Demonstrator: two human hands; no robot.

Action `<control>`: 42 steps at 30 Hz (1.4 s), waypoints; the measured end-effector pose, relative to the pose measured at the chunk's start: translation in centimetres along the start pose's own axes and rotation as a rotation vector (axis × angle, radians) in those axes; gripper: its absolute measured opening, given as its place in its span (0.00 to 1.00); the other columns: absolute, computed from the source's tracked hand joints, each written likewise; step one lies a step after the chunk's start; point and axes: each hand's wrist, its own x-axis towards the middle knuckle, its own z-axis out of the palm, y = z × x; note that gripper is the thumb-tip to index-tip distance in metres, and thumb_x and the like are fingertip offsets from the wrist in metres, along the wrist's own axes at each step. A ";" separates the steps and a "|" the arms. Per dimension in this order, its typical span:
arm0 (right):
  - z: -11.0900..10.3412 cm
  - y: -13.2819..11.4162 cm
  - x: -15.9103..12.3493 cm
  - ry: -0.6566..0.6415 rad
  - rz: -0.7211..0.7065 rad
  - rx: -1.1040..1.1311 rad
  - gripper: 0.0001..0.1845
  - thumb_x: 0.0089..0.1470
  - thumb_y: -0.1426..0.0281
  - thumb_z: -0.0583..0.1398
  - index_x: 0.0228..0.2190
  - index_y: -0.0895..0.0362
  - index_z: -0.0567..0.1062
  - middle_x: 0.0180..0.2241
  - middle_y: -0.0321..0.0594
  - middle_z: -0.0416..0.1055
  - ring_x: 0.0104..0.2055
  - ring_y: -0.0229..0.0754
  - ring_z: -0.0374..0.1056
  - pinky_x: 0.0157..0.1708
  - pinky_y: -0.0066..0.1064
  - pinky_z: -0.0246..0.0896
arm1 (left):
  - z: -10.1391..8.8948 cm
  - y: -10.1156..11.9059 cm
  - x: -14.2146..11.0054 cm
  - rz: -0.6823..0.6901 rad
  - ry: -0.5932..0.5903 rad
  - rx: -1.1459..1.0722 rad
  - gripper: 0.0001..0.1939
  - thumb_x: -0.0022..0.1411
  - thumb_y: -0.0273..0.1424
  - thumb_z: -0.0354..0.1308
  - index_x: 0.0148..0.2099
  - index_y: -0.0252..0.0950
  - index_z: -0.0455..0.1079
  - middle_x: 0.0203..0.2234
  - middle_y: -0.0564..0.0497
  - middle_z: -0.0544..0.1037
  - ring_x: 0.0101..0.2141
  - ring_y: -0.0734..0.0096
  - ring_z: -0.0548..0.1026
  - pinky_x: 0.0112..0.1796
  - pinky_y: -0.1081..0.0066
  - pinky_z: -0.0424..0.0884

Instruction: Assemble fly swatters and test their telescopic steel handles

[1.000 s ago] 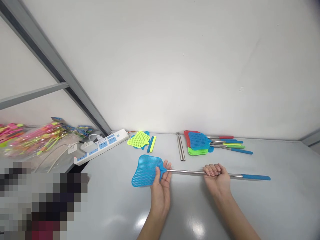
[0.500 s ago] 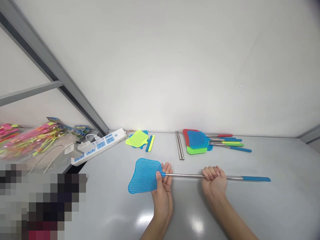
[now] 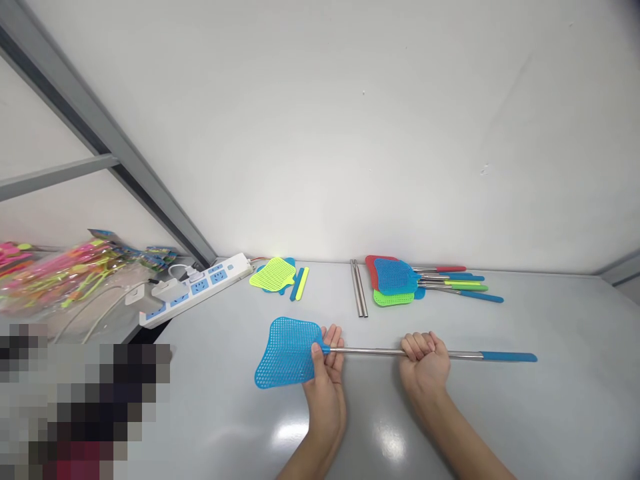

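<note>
A blue plastic fly swatter [image 3: 287,353] lies across my hands, its mesh head to the left and its steel shaft [image 3: 367,351] running right to a blue grip [image 3: 509,357]. My left hand [image 3: 326,380] is shut on the neck just behind the mesh, with the thumb over the blue collar. My right hand [image 3: 425,365] is closed in a fist around the shaft, partway along. Both hands rest just above the grey table top [image 3: 550,400].
Behind the hands lie a stack of red, blue and green fly swatters [image 3: 394,280], two steel tubes [image 3: 359,288], and loose lime and blue swatter parts [image 3: 273,274]. A white power strip [image 3: 196,290] and bagged colourful swatters [image 3: 60,277] sit further left. A pixelated patch covers the lower left.
My right hand has curled from a looser, palm-up hold into a fist around the shaft. The swatter head has tilted and shifted slightly left, and the view has drifted a little.
</note>
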 end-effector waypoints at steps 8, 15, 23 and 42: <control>0.4 0.0 -0.2 0.064 0.039 0.047 0.17 0.44 0.74 0.51 0.14 0.57 0.46 0.11 0.26 0.37 0.12 0.29 0.36 0.10 0.25 0.32 | -0.2 -0.4 0.0 0.010 -0.009 0.046 0.15 0.56 0.34 0.48 0.45 0.33 0.63 0.45 0.43 0.67 0.45 0.68 0.66 0.47 0.69 0.61; 0.6 0.3 -0.9 0.056 0.030 0.030 0.17 0.44 0.73 0.51 0.14 0.57 0.46 0.11 0.26 0.37 0.12 0.29 0.36 0.10 0.25 0.33 | -0.2 -0.7 -0.3 0.004 0.028 0.064 0.15 0.57 0.34 0.47 0.44 0.32 0.64 0.43 0.42 0.69 0.45 0.67 0.67 0.46 0.69 0.62; 0.3 0.6 -0.8 0.083 0.051 0.045 0.17 0.44 0.73 0.51 0.14 0.57 0.46 0.10 0.25 0.37 0.12 0.29 0.36 0.10 0.25 0.32 | -0.4 -0.9 -0.7 0.014 0.027 0.061 0.15 0.57 0.35 0.46 0.45 0.33 0.63 0.43 0.43 0.70 0.45 0.68 0.66 0.46 0.70 0.62; -0.1 1.3 -1.3 0.083 0.107 0.074 0.18 0.44 0.71 0.52 0.15 0.57 0.46 0.10 0.25 0.38 0.12 0.29 0.36 0.10 0.25 0.32 | -0.3 -1.4 -1.6 -0.028 0.038 0.047 0.15 0.57 0.36 0.46 0.44 0.33 0.64 0.42 0.43 0.70 0.44 0.68 0.67 0.46 0.70 0.62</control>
